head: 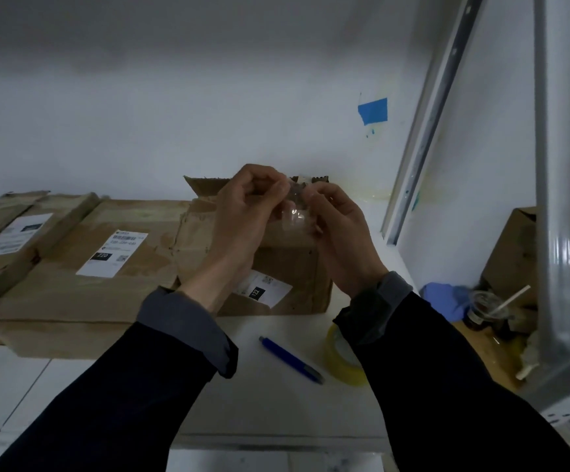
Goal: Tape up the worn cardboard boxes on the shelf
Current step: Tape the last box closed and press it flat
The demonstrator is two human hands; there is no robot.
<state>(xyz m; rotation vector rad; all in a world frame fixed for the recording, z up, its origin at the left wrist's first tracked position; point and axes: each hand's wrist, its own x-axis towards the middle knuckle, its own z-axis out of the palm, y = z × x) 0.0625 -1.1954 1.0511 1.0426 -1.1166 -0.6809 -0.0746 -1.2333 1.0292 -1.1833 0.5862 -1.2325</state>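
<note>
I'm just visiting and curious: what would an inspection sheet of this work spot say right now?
Surface: white shelf, dim light.
Job's things: worn small box with torn flaps; flat boxes beside it; clear tape piece held above the small box; tape roll lying on the shelf.
Clutter: blue pen beside the roll; drink cup with straw, blue cloth to the right.
Hands: left hand and right hand both pinch the tape piece.
Cables: nothing seen.
Surroundings: white wall, blue tape patch, metal posts.
</note>
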